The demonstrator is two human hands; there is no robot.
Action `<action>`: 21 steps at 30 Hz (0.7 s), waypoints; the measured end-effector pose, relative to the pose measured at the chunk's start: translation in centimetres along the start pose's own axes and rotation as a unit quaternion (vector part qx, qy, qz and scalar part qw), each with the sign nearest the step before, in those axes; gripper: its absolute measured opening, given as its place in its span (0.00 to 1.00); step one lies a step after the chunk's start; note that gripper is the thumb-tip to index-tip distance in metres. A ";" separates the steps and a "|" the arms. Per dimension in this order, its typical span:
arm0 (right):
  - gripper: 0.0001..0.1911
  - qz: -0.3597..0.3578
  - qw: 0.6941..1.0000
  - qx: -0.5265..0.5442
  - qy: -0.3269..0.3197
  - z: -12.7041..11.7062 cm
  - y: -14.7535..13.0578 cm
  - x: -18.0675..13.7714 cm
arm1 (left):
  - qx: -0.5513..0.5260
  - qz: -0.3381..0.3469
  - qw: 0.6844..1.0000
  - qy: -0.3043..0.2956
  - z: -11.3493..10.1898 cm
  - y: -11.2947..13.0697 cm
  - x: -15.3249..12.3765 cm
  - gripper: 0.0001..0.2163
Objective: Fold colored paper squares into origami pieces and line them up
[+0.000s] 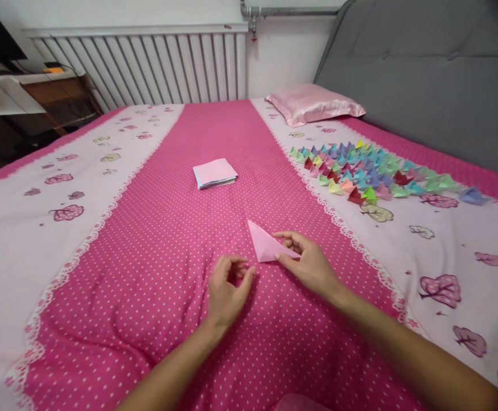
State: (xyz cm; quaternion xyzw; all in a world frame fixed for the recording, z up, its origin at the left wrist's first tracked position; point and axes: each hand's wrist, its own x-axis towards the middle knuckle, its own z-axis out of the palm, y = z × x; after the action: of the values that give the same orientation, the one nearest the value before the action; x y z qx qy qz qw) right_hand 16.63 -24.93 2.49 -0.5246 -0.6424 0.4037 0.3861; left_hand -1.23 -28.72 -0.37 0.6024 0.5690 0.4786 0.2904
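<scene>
A pink paper folded into a triangle [264,244] lies on the pink dotted bedspread [167,228] in front of me. My right hand [309,262] pinches its right corner between thumb and fingers. Just left of the paper, my left hand [227,288] hovers with curled fingers that hold nothing, its fingertips a little short of the paper's lower edge.
A stack of pink square papers [215,173] lies farther up the bed's middle. Several folded coloured paper pieces [369,171] stand in rows at the right. A pink pillow [313,104] rests by the grey headboard [424,68]. A radiator [146,63] lines the far wall.
</scene>
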 end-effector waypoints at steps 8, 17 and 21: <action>0.23 -0.063 0.995 -0.004 -0.074 2.6 -0.9 -2.7 | -0.254 -0.131 0.956 -0.071 -0.2 0.8 -0.2 0.13; 0.25 -0.024 0.983 0.110 -0.145 1.7 -1.0 -2.5 | -0.281 -0.177 0.939 -0.093 0.0 2.2 0.7 0.11; 0.20 0.013 0.981 0.163 -0.107 2.0 -0.4 -2.3 | -0.273 -0.196 0.938 -0.083 0.4 2.6 0.8 0.12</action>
State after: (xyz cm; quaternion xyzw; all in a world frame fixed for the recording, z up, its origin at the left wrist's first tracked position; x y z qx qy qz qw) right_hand 14.95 -27.47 1.92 -0.4165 -0.5987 0.5622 0.3899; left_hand 0.09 -28.32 2.00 0.4139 0.4972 0.4973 0.5781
